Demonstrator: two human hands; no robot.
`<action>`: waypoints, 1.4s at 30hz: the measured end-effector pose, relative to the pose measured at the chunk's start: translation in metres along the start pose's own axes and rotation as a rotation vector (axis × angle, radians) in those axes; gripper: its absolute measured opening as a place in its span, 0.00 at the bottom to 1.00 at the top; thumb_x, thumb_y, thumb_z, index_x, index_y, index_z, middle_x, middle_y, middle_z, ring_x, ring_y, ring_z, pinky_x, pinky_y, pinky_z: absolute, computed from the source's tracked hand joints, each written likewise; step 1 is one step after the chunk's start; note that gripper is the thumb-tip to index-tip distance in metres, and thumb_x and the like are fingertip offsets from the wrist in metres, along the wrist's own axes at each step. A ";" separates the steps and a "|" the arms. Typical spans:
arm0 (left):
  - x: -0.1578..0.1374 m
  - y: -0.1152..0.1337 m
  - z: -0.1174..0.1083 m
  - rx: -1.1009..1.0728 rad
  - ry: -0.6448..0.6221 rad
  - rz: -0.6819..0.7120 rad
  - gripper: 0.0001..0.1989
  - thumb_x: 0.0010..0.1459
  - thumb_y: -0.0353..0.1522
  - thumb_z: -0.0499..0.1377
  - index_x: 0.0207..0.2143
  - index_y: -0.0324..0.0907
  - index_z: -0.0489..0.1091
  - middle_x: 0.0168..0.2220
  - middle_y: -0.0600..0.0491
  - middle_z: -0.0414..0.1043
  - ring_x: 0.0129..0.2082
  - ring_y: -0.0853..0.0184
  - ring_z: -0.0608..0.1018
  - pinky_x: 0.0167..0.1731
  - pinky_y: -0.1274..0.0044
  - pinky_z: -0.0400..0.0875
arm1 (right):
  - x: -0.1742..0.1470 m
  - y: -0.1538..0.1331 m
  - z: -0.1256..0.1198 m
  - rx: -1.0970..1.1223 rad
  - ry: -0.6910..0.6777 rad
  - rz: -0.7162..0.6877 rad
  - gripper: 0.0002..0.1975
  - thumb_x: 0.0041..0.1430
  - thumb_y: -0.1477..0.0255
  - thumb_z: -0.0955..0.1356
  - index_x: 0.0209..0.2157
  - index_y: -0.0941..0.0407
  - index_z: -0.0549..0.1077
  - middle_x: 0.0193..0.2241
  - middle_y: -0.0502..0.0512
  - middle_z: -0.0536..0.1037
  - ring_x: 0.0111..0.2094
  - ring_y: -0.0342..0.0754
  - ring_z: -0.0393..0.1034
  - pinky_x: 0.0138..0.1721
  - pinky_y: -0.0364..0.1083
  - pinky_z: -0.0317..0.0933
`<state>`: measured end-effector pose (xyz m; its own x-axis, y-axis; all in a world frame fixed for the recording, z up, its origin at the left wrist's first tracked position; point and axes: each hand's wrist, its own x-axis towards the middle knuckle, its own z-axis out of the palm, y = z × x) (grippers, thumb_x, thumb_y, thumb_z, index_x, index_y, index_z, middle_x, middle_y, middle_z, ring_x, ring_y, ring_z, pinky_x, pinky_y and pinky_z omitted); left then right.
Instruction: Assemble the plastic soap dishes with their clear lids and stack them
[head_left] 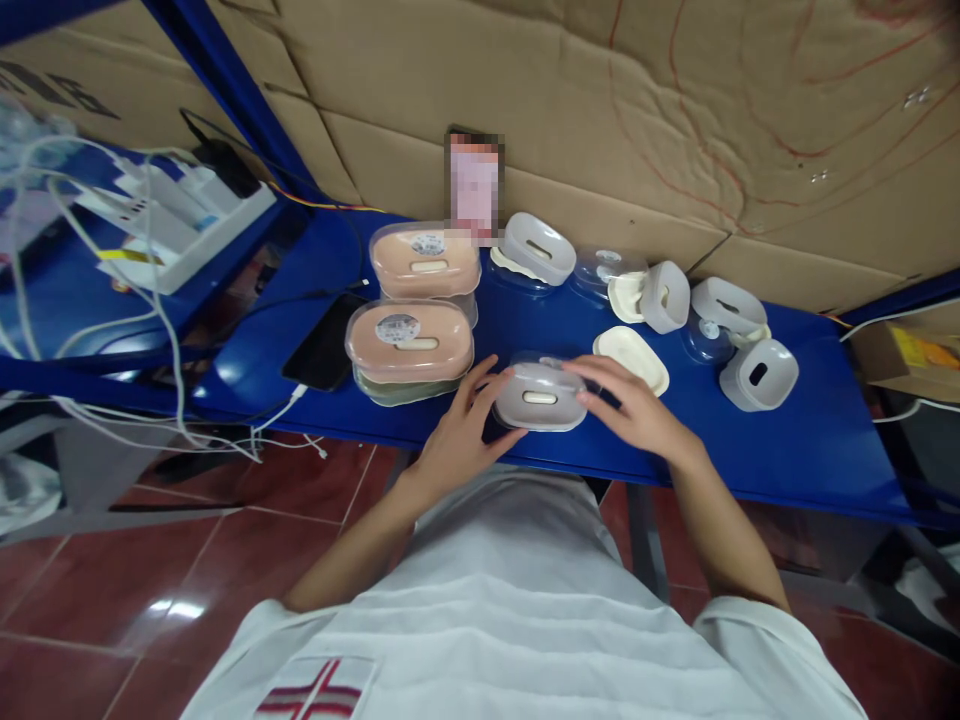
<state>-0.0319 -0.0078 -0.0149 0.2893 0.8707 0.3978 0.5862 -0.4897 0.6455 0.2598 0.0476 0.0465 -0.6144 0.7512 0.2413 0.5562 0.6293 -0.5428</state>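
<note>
Squarely between left grip [466, 425] and right grip [634, 402]: grey box [517, 412].

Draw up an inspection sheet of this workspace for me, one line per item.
Surface: blue table, bearing boxes and loose parts.
Job's things: gray box with a pale piece at its slot; pink-topped boxes to its left; more gray shells and a cream oval piece behind and to the right.
Clutter: dark phone lying flat.
Grips: left grip curled around the gray box's left end; right grip closed on its right end.
Cables: white cable plugged into the dark phone; tangled white cables farther left.
Surroundings: cardboard behind, red tiled floor below.
</note>
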 end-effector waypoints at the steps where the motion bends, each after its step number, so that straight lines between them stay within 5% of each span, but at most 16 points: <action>1: 0.000 -0.001 0.000 -0.007 -0.015 -0.009 0.43 0.68 0.41 0.67 0.77 0.51 0.48 0.76 0.39 0.53 0.75 0.49 0.63 0.70 0.55 0.69 | -0.008 -0.007 0.009 -0.023 -0.011 -0.019 0.22 0.78 0.64 0.64 0.69 0.45 0.68 0.65 0.60 0.74 0.67 0.57 0.69 0.67 0.60 0.67; 6: -0.002 -0.007 0.002 -0.017 -0.057 0.003 0.39 0.69 0.42 0.66 0.76 0.53 0.52 0.74 0.43 0.60 0.73 0.53 0.67 0.71 0.58 0.67 | -0.033 -0.021 0.052 -0.270 0.086 -0.114 0.26 0.75 0.69 0.67 0.72 0.45 0.66 0.69 0.59 0.71 0.76 0.61 0.54 0.76 0.70 0.52; 13: -0.002 -0.011 0.004 -0.034 -0.035 -0.009 0.36 0.68 0.43 0.66 0.73 0.52 0.58 0.73 0.43 0.63 0.72 0.54 0.69 0.71 0.58 0.67 | -0.039 -0.015 0.066 -0.354 0.135 -0.172 0.38 0.74 0.77 0.67 0.77 0.41 0.51 0.72 0.57 0.68 0.77 0.59 0.52 0.75 0.70 0.52; 32: 0.002 -0.010 0.006 -0.044 -0.080 -0.011 0.35 0.71 0.42 0.63 0.75 0.52 0.55 0.72 0.41 0.63 0.71 0.52 0.69 0.70 0.57 0.67 | -0.036 -0.010 0.050 -0.162 0.156 -0.124 0.36 0.74 0.73 0.68 0.76 0.40 0.55 0.74 0.55 0.64 0.76 0.60 0.54 0.74 0.64 0.60; 37: 0.002 -0.008 0.005 -0.044 -0.079 -0.025 0.35 0.71 0.41 0.63 0.75 0.52 0.54 0.72 0.42 0.62 0.72 0.52 0.68 0.70 0.57 0.67 | -0.037 -0.010 0.051 -0.174 0.119 -0.027 0.35 0.72 0.67 0.71 0.75 0.41 0.58 0.79 0.55 0.51 0.79 0.64 0.42 0.74 0.69 0.54; 39: 0.001 -0.007 0.005 -0.052 -0.071 -0.048 0.37 0.71 0.41 0.63 0.76 0.53 0.52 0.73 0.43 0.61 0.72 0.52 0.68 0.70 0.57 0.68 | -0.035 -0.006 0.049 -0.143 0.113 0.016 0.33 0.73 0.66 0.70 0.75 0.41 0.60 0.79 0.55 0.48 0.78 0.64 0.46 0.74 0.67 0.56; 42: -0.002 -0.006 0.007 -0.097 -0.034 -0.088 0.38 0.71 0.41 0.63 0.76 0.54 0.49 0.76 0.42 0.56 0.71 0.52 0.70 0.67 0.58 0.72 | -0.029 0.003 0.042 -0.109 0.179 0.037 0.30 0.74 0.64 0.69 0.73 0.41 0.63 0.76 0.55 0.59 0.74 0.60 0.60 0.73 0.63 0.61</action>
<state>-0.0307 -0.0065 -0.0241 0.2660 0.9108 0.3157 0.5353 -0.4119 0.7374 0.2554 0.0191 0.0039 -0.4890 0.7913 0.3670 0.6398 0.6114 -0.4658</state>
